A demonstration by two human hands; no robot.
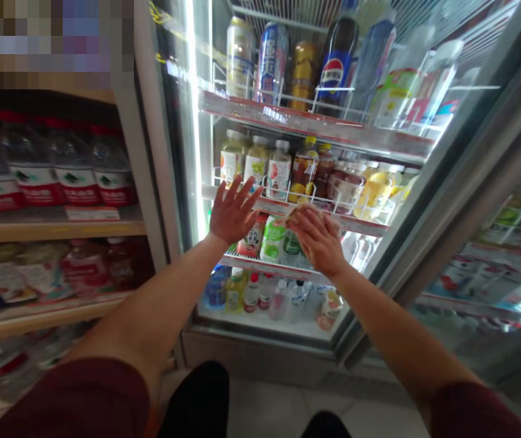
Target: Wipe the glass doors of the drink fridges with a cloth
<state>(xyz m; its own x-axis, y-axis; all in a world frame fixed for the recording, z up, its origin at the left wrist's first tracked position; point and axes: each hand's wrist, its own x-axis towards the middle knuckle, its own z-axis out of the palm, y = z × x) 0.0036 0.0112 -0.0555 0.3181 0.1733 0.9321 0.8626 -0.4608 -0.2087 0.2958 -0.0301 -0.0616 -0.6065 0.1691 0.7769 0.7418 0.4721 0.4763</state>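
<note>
My left hand (235, 213) is held out with its fingers spread and nothing in it, in front of the juice bottles on the fridge's middle shelf. To its right, my right hand (317, 237) is closed over a pale crumpled cloth (293, 217), mostly hidden under the fingers. That hand is at the front edge of the same shelf. Behind the hands stand a bottle with a pink fruit label (279, 170) and a dark tea bottle with a yellow cap (304, 169). Below them, a green-labelled bottle (273, 238) shows between my hands.
The fridge's top shelf (306, 121) carries cans and large bottles, including a cola bottle (335, 67). Small bottles stand on the fridge floor (260, 319). The metal-framed door (428, 201) is on the right. Wooden shelves (55, 232) with red-labelled water bottles (75, 184) are on the left.
</note>
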